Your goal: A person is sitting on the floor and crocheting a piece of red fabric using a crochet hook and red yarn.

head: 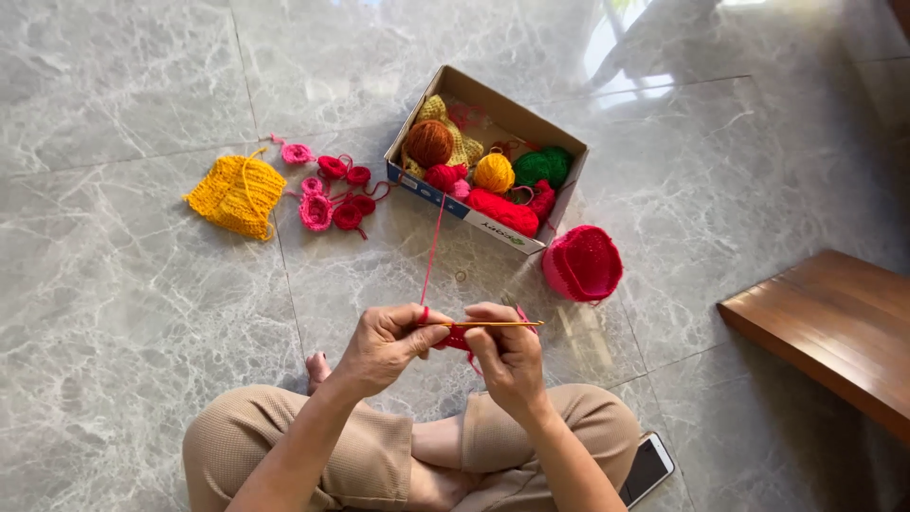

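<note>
An open cardboard box with blue-and-white side sits ahead; a dark-screened phone lies lower right.

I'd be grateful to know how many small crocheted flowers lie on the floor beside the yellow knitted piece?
7 that I can make out, clustered between the yellow knitted piece and the cardboard box: three pink flowers, four red flowers. Overlaps may hide others.

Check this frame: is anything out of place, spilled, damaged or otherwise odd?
Nothing looks damaged or spilled. The one loose item is a phone lying on the floor against the person's right knee. The yarn balls sit inside the cardboard box, and both the left hand and right hand hold the red crochet piece.
</note>
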